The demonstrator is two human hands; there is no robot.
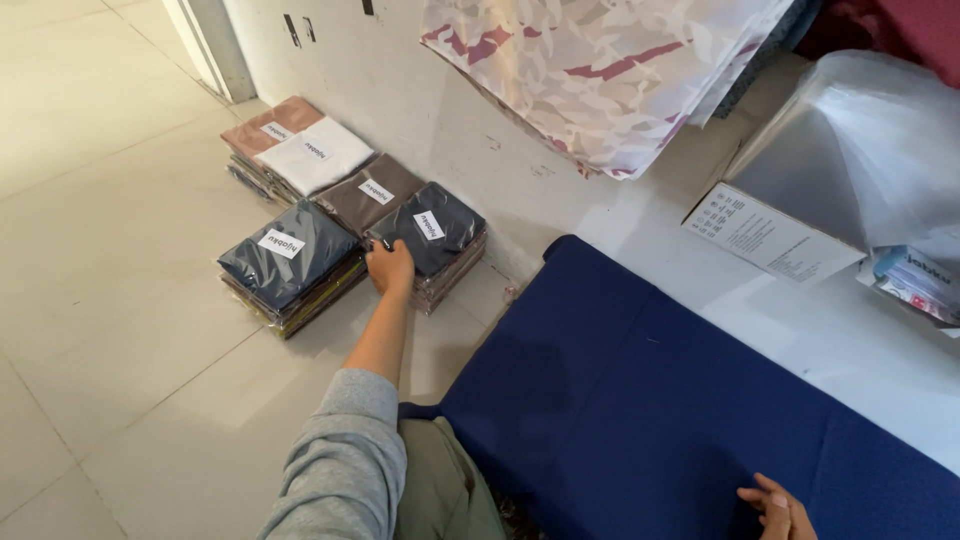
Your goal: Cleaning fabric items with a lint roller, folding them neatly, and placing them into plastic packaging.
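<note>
Reaching out, my left hand presses its closed fingers on the black packet stack by the wall, steadying it. My right hand rests flat, fingers together, on the blue cloth.

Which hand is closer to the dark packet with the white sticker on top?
Left. The left hand touches the edge of the dark packet in the floor stacks. The right hand rests far away on the blue cloth.
</note>
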